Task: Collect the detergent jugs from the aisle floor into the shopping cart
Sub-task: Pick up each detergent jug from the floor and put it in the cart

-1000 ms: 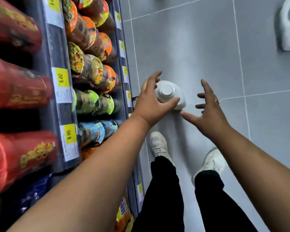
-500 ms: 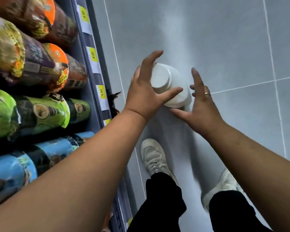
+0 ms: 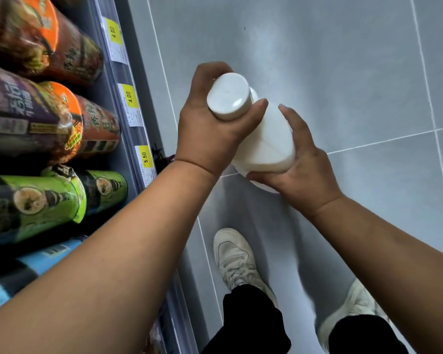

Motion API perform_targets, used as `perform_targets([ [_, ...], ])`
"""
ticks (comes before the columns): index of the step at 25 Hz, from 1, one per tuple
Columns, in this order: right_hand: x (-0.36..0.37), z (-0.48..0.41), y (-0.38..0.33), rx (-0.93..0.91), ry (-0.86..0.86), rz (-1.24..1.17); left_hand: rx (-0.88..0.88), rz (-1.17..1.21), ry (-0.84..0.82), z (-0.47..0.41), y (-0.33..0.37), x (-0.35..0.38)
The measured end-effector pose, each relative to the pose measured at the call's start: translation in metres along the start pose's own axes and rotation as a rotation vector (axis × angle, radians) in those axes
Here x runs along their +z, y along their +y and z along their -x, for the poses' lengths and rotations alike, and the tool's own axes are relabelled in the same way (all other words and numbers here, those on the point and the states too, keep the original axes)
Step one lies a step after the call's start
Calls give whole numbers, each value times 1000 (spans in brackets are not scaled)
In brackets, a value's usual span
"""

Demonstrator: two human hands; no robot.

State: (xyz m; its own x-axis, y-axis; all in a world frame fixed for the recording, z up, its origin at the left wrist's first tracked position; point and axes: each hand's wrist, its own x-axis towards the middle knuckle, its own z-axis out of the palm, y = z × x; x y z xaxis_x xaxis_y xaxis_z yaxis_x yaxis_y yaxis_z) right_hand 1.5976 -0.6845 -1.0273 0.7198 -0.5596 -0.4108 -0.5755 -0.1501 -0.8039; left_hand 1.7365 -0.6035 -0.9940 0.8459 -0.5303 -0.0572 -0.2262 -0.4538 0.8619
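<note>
Both hands on it: left hand (image 3: 210, 134) wraps the neck under the cap, right hand (image 3: 302, 164) cups the base of the white detergent jug (image 3: 269, 139), tilted over the grey floor (image 3: 343, 72) beside the shelf (image 3: 136, 80).

Grey tiled floor (image 3: 343, 72) fills the right side. At left, shelves (image 3: 136, 72) carry cup noodles (image 3: 44, 116) lying on their sides, with orange, green and blue lids. Yellow price tags (image 3: 129, 96) line the shelf edges. Two pale sneakers (image 3: 237, 259) and black trousers (image 3: 251, 320) show below.
</note>
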Motion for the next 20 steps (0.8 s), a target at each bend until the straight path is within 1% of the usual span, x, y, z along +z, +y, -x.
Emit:
perform_targets([
  [2, -17, 16, -8, 14, 15, 21, -75, 6, -55, 1, 16, 1],
  [4, -38, 35, -17, 60, 16, 65, -113, 14, -108, 7, 37, 4],
  [6, -66, 59, -29, 111, 29, 75, -118, 25, -152, 15, 70, 10],
  [10, -127, 118, -66, 195, 112, -3, -109, 49, -255, 34, 151, 13],
  [12, -161, 147, -92, 237, 157, -48, -81, 51, -301, 43, 200, 12],
  [15, -221, 196, -146, 285, 227, -91, -26, 56, -358, 54, 295, 2],
  [20, -315, 276, -238, 294, 377, -101, 158, 83, -437, 78, 448, -24],
])
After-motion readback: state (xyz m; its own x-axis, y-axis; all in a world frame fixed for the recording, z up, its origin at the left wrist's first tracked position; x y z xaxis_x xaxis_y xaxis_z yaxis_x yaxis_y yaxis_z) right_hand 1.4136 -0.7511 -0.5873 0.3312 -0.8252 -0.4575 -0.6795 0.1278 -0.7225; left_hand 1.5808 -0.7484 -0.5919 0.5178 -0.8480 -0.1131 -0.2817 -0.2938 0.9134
